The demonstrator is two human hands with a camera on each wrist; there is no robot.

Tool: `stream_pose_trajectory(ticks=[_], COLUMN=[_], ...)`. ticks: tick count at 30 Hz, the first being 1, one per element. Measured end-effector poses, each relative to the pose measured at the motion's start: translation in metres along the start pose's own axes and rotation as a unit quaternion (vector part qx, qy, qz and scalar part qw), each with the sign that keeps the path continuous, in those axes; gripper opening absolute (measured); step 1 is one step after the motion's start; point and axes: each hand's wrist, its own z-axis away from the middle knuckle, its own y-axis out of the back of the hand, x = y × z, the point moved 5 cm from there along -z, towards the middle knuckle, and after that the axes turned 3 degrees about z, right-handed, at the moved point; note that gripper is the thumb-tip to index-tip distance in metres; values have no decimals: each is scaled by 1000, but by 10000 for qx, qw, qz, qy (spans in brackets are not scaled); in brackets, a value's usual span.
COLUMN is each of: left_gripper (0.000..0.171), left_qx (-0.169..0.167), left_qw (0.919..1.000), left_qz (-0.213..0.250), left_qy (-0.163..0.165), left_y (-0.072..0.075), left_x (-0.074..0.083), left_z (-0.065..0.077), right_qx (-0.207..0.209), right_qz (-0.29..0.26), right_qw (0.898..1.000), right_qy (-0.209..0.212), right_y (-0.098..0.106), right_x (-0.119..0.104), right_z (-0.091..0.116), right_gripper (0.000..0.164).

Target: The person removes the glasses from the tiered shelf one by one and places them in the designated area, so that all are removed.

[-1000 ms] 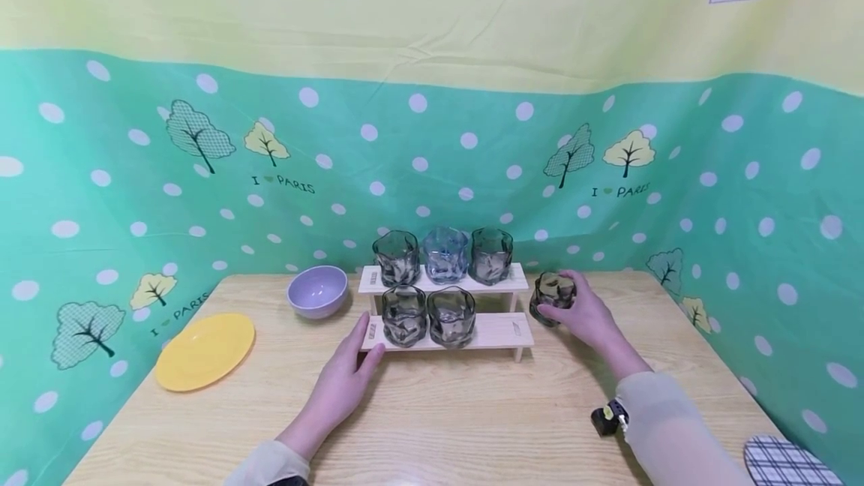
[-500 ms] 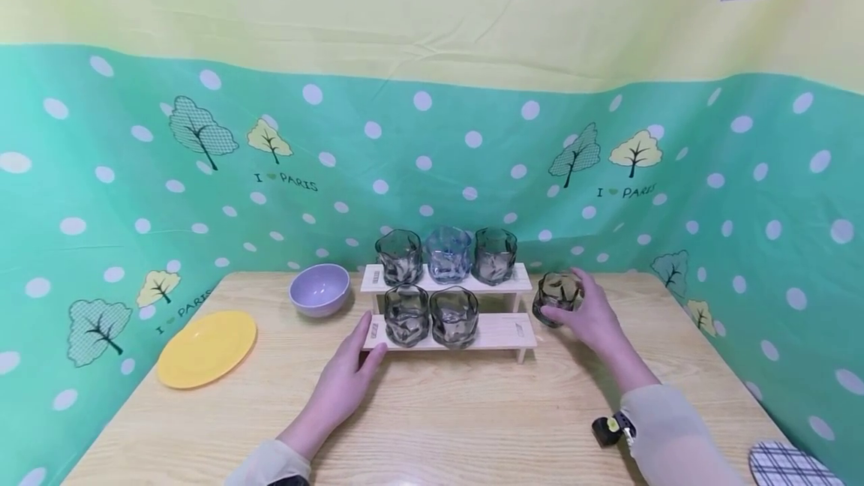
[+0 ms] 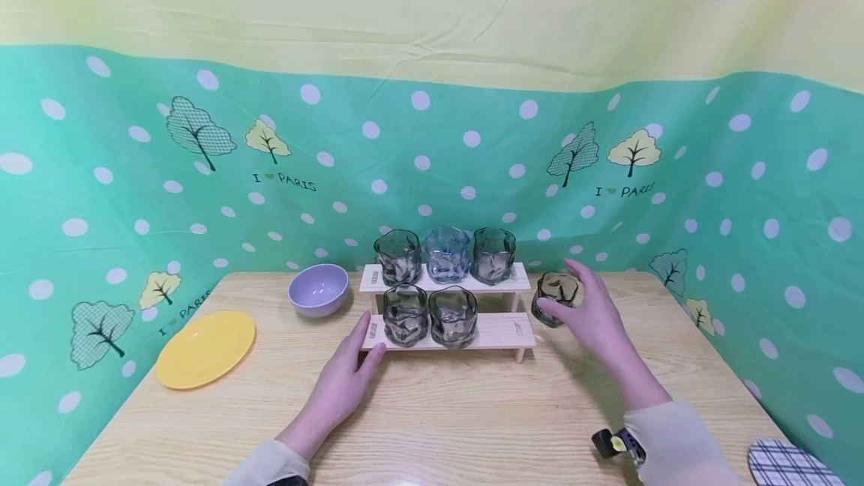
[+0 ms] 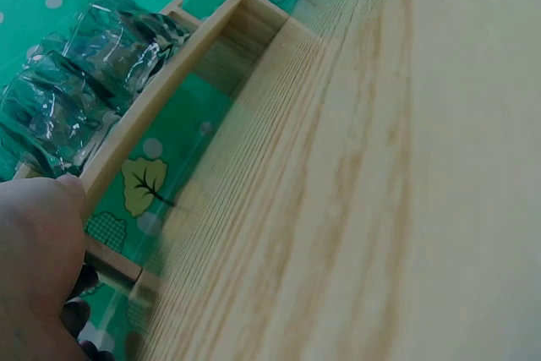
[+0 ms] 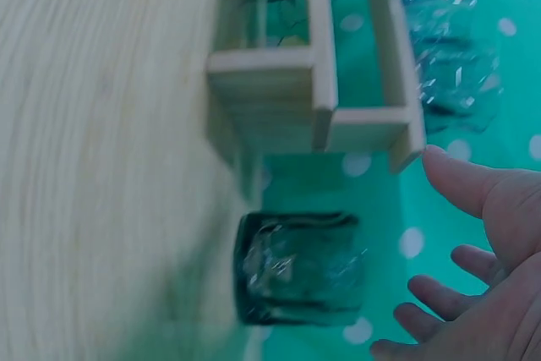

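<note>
My left hand (image 3: 344,377) grips the left end of the lower step of a pale two-step wooden rack (image 3: 499,330), thumb at its front edge. Two grey glass tumblers stand on that lower step, one at the left (image 3: 405,317) and a second tumbler (image 3: 454,319) beside it. On the upper step are a grey tumbler (image 3: 397,257), a blue tumbler (image 3: 447,255) and another grey tumbler (image 3: 494,256). A further dark tumbler (image 5: 300,268) stands upright on the table just right of the rack. Beside it my right hand (image 3: 597,317) has its fingers spread, apart from the glass in the right wrist view.
A purple bowl (image 3: 319,291) sits left of the rack, and a yellow plate (image 3: 205,351) lies at the table's left edge. A checked mat piece (image 3: 793,463) shows at the lower right. Green patterned cloth (image 3: 466,163) hangs behind and beside the wooden table (image 3: 459,418).
My right hand has loosened from the tumbler at the right, its fingers spreading and drawing back a little. The left hand keeps its place on the rack.
</note>
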Motion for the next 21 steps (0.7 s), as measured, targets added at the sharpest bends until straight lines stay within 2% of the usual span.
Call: stream_pose_trajectory(ticks=[10, 21], left_gripper=[75, 75], left_qx=[8, 13], left_qw=[10000, 10000], left_qz=[-7, -2], left_qy=[4, -1], left_y=[0, -1], left_x=[-1, -2], left_z=[-1, -1], right_qx=[99, -171], right_qz=[-146, -598], right_qw=[9985, 9950], right_qy=[527, 788], right_y=[-2, -22], right_x=[-39, -69], right_z=[16, 30], right_gripper=[98, 84])
